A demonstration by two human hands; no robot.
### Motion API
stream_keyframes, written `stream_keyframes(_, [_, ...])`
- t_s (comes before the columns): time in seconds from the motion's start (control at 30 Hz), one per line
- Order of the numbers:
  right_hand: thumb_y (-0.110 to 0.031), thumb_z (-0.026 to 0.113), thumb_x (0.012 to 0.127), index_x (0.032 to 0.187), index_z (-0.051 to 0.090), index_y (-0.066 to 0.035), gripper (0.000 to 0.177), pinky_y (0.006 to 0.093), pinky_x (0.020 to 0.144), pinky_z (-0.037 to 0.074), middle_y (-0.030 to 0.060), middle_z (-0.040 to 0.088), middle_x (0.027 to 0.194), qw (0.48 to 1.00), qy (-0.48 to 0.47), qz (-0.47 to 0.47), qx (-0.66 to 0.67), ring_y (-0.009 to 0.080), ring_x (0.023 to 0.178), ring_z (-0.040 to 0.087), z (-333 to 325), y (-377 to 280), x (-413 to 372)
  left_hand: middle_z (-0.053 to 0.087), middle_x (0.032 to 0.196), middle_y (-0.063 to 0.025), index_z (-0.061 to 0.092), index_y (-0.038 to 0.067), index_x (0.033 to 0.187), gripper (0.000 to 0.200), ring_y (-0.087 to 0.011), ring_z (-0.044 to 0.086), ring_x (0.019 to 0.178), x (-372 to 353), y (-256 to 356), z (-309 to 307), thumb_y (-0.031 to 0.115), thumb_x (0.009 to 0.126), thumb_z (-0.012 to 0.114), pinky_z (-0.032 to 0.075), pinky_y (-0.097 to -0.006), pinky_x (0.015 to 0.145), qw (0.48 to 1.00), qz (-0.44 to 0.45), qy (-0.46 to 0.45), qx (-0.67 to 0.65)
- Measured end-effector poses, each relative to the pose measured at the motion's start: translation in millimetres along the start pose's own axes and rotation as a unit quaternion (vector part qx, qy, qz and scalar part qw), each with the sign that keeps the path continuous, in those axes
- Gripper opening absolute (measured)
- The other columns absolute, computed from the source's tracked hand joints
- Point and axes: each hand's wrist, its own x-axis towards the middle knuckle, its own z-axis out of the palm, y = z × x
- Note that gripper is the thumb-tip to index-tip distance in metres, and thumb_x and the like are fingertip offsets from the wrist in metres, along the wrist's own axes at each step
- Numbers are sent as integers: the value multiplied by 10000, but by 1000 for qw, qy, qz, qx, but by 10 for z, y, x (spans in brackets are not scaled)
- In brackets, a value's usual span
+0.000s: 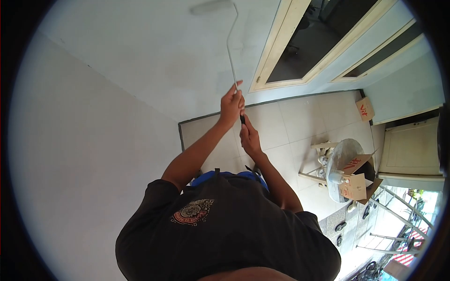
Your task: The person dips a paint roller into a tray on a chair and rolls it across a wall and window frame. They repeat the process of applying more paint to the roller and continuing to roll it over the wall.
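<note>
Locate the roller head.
Head view, top centre: the roller head lies against the wall, left of the door frame, above the left hand on its handle.

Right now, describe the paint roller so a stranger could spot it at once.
Find the big pale wall left of the cream door frame. The paint roller lies against it: a grey sleeve on a thin bent metal rod, the only thing both hands grip, left hand above right hand.
</note>
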Motion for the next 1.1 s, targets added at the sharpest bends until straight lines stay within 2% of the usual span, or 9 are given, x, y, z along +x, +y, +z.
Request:
stream_keyframes(0.17, [-203, 420, 1021, 1448, 379, -59, 453, 263, 498, 388, -12, 434, 625, 998, -1, -16, 59, 70, 540, 415, 331, 89, 218, 361, 600, 28, 451, 76, 1374, 376, -68, 351, 515, 119, 265, -171, 228, 1031, 443, 377, -233, 465, 998, 8, 4, 59])
stream_keyframes(0.27, [-285, 367, 1043, 1494, 288, -74, 504, 215, 392, 381, -25, 428, 587, 998, 1, -3, 59, 47, 432, 399, 532, 1169, -21, 410, 577, 10, 464, 84, 1380, 376, -83, 397, 470, -52, -620, -756, 200, 1022, 459, 406, -266, 429, 996, -82, -12, 45])
stream_keyframes(0.37, [-288, 356, 1044, 1494, 287, -78, 501, 222, 369, 384, -18, 421, 547, 996, -13, 66, 61, 52, 409, 397, 686, 1426, -329, 422, 573, 21, 481, 109, 1373, 368, -69, 391, 449, -316, -1201, -1034, 203, 1017, 468, 396, -247, 429, 988, -118, 52, 79])
stream_keyframes(0.5, [-282, 341, 1046, 1496, 287, -87, 494, 220, 371, 381, -20, 418, 542, 998, 8, 28, 55, 55, 400, 394, 722, 1097, -74, 396, 566, 27, 485, 101, 1367, 362, -59, 361, 445, -131, -580, -787, 194, 1019, 460, 369, -237, 418, 991, -91, 21, 93])
stream_keyframes(0.7, [-306, 331, 1050, 1476, 317, -65, 490, 207, 380, 355, -21, 435, 574, 988, 15, -119, 99, 43, 426, 391, 400, -714, 908, 346, 592, 31, 474, 67, 1354, 353, -65, 342, 499, 728, 1059, 28, 201, 1031, 422, 348, -225, 455, 992, 48, -113, 38])
stream_keyframes(0.8, [-312, 330, 1052, 1475, 320, -62, 491, 207, 380, 353, -22, 432, 574, 984, 25, -142, 101, 41, 432, 385, 351, -684, 1128, 343, 588, 34, 474, 61, 1351, 354, -65, 345, 501, 890, 1121, 102, 208, 1034, 416, 347, -221, 452, 989, 74, -125, 38])
stream_keyframes(0.87, [-213, 361, 1039, 1449, 375, -42, 444, 226, 431, 348, -27, 413, 611, 989, 48, -104, 94, 52, 486, 383, 395, -203, 1006, 353, 578, 25, 483, 44, 1339, 346, -72, 365, 474, 808, 627, -118, 185, 1030, 413, 364, -230, 446, 992, 55, -95, 54])
stream_keyframes(1.0, [-305, 341, 1045, 1486, 318, -86, 493, 220, 358, 365, -24, 404, 520, 998, 20, 20, 61, 56, 385, 381, 609, 1189, 210, 373, 572, 17, 475, 39, 1357, 368, -77, 359, 458, 125, -685, -771, 205, 1033, 426, 374, -252, 445, 995, -82, -29, 51])
stream_keyframes(1.1, [-302, 351, 1043, 1484, 322, -83, 493, 223, 354, 365, -21, 415, 521, 995, 14, 58, 86, 55, 386, 387, 578, 1198, 76, 370, 582, 21, 472, 50, 1359, 373, -77, 348, 479, 23, -725, -777, 214, 1025, 461, 370, -255, 446, 992, -111, -21, 51])
